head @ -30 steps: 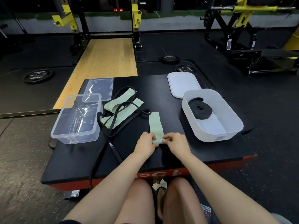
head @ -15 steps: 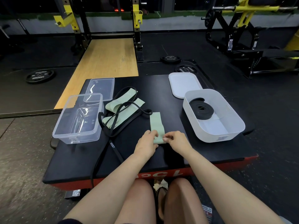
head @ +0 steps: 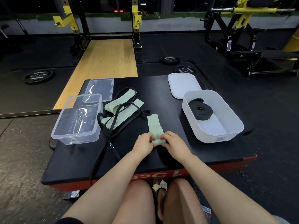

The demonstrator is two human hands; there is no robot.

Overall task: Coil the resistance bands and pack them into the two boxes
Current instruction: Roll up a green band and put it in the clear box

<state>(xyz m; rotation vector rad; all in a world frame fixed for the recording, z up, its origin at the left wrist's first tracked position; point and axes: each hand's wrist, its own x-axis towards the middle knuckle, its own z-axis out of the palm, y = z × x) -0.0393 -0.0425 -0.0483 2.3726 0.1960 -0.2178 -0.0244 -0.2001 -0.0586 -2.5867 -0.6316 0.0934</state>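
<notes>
At the centre of the frame, both hands meet on the near end of a pale green band (head: pixel 154 126) that lies flat on the black platform (head: pixel 161 88), running up the frame from the fingers. The left hand (head: pixel 144 143) and the right hand (head: pixel 174 143) each pinch the small rolled end of the band between thumb and curled fingertips; the roll sits between the two hands, just under the fingertips, and its inner turns are hidden by them.

Left of centre lies a loose tangle (head: pixel 123 110) of green bands and black bands; how many there are cannot be told, since they cross over one another. One black band (head: pixel 111 145), printed KDST, trails down over the platform's near edge.

At the left stands a clear box (head: pixel 77 135), its clear lid (head: pixel 99 88) behind it. At the right a white box (head: pixel 226 136) holds a coiled black band (head: pixel 200 110); the white lid (head: pixel 182 84) lies above it, its near corner hidden by the box.
</notes>
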